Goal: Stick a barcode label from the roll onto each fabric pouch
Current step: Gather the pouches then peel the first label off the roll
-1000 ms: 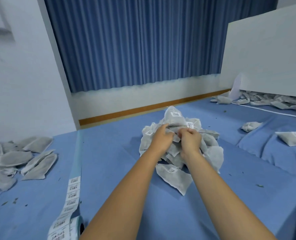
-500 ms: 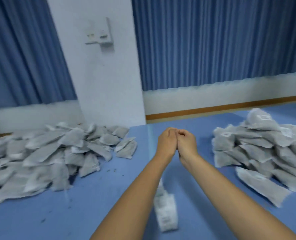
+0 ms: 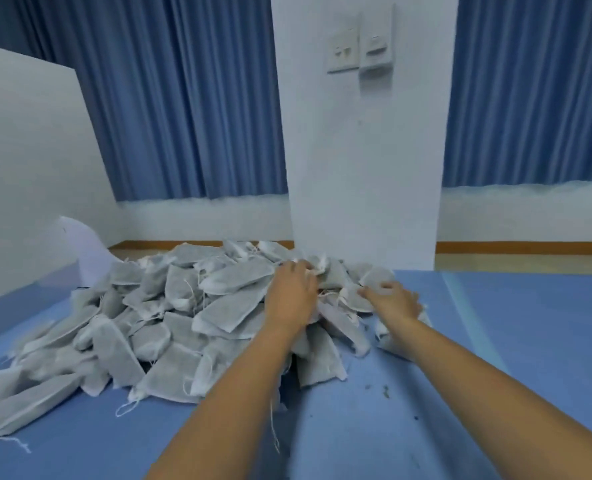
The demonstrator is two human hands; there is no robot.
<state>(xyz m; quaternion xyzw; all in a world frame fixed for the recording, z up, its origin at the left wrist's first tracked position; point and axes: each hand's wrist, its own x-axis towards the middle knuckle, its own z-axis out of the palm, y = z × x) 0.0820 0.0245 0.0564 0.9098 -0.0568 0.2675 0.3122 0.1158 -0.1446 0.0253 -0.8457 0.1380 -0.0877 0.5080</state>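
Note:
A big heap of grey fabric pouches (image 3: 170, 306) with white drawstrings lies on the blue table (image 3: 495, 341), spreading from the left edge to the middle. No barcode labels show on these pouches. My left hand (image 3: 293, 292) lies on top of the heap near its far right side, its fingers curled down round the white edge of a pouch (image 3: 317, 266). My right hand (image 3: 393, 299) rests with spread, slightly bent fingers on the pouches at the heap's right end. The label roll is out of view.
A white pillar (image 3: 364, 150) with wall switches (image 3: 358, 39) stands right behind the heap. Blue curtains hang on both sides. A white board (image 3: 28, 168) leans at the left, with a curled white sheet (image 3: 86, 251) beside it. Small dark crumbs (image 3: 384, 389) dot the cloth.
My view has swung left from the labelled pile, past the label strip, to the unlabelled heap. My hands, held together in mid-air before, have parted and come down on the pouches.

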